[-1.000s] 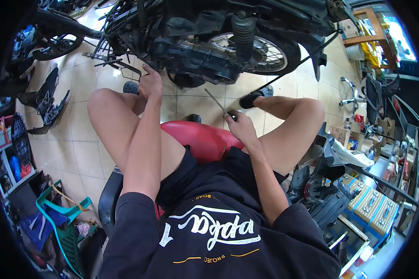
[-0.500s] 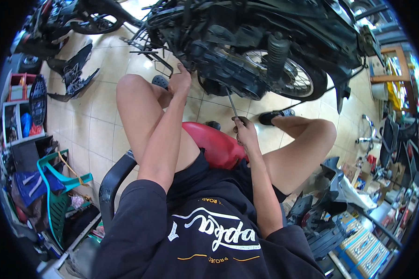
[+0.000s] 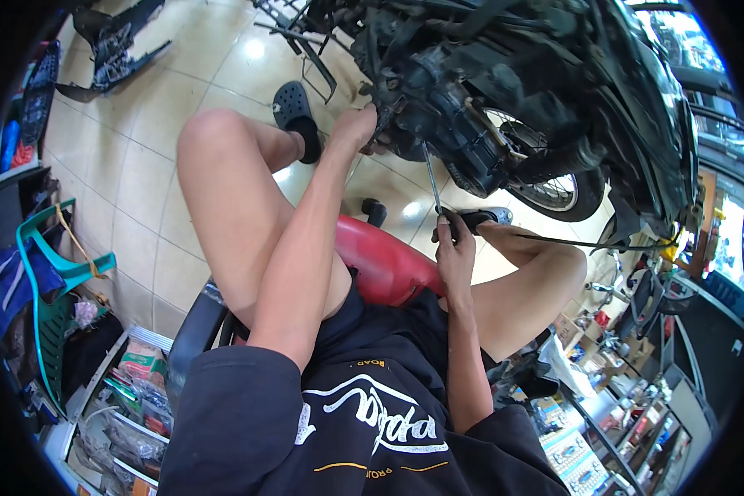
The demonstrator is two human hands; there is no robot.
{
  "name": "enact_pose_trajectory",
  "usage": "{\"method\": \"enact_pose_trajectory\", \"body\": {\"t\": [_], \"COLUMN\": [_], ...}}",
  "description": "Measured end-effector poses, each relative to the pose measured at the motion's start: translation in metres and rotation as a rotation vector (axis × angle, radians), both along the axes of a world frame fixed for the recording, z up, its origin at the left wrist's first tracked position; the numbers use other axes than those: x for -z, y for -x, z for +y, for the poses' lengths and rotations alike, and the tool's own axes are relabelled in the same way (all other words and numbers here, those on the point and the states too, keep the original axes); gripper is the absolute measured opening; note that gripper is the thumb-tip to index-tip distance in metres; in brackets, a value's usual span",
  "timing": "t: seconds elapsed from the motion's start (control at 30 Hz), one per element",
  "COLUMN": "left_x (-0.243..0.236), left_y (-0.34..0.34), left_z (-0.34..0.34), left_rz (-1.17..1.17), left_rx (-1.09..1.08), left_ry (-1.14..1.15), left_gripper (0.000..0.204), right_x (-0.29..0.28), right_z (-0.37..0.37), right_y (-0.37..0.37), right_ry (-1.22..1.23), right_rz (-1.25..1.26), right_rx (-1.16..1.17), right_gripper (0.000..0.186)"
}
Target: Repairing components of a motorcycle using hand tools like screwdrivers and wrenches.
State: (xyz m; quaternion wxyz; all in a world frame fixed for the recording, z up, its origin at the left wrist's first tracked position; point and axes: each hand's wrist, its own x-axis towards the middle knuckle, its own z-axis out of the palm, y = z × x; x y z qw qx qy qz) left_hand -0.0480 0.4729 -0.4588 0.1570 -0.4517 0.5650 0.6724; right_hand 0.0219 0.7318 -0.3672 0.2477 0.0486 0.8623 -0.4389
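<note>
A dark motor scooter (image 3: 504,99) with its engine (image 3: 459,124) uncovered stands in front of me. My right hand (image 3: 455,248) is closed round the lower end of a long tool with a thin metal shaft (image 3: 432,178), like a screwdriver; its handle is mostly hidden in the fingers. The shaft points up to the engine's underside, where its tip is lost among dark parts. My left hand (image 3: 355,130) reaches to the engine's left lower side, fingers curled behind a dark part. What those fingers grip is hidden.
Between my knees is a red, rounded seat or panel (image 3: 384,256). The scooter's rear wheel (image 3: 554,186) is to the right. A green plastic chair (image 3: 48,318) lies at left, beside a glass case of packets (image 3: 132,413). Boxes and parts (image 3: 628,364) crowd the right. A black fairing piece (image 3: 112,50) lies far left.
The whole view has shifted, with the scooter now farther right and more tilted. My left hand has moved in against the engine's side. The right hand keeps its hold on the tool.
</note>
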Motion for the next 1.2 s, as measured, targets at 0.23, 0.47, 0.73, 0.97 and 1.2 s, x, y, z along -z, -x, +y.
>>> {"method": "enact_pose_trajectory", "body": {"t": [0.23,0.47,0.73,0.97,1.2], "left_x": [0.05,0.074,0.134,0.126,0.141], "left_y": [-0.014,-0.008,-0.004,-0.001,-0.003], "left_z": [-0.049,-0.081,-0.105,-0.125,-0.13], "left_rz": [-0.063,-0.097,-0.163,-0.005,-0.077], "left_rx": [0.158,0.076,-0.121,-0.199,-0.022], "left_ry": [0.129,0.157,0.436,0.102,0.345], "left_gripper": [0.053,0.051,0.051,0.037,0.029], "right_x": [-0.007,-0.017,-0.008,-0.003,0.0], "right_z": [-0.044,-0.1,-0.138,-0.149,-0.157], "right_y": [0.017,0.009,-0.017,-0.029,-0.044], "right_ry": [0.006,0.461,0.506,0.557,0.563], "right_rz": [-0.162,-0.477,-0.409,-0.411,-0.417], "right_rx": [0.068,0.548,0.719,0.827,0.867], "right_gripper": [0.03,0.022,0.026,0.028,0.03]}}
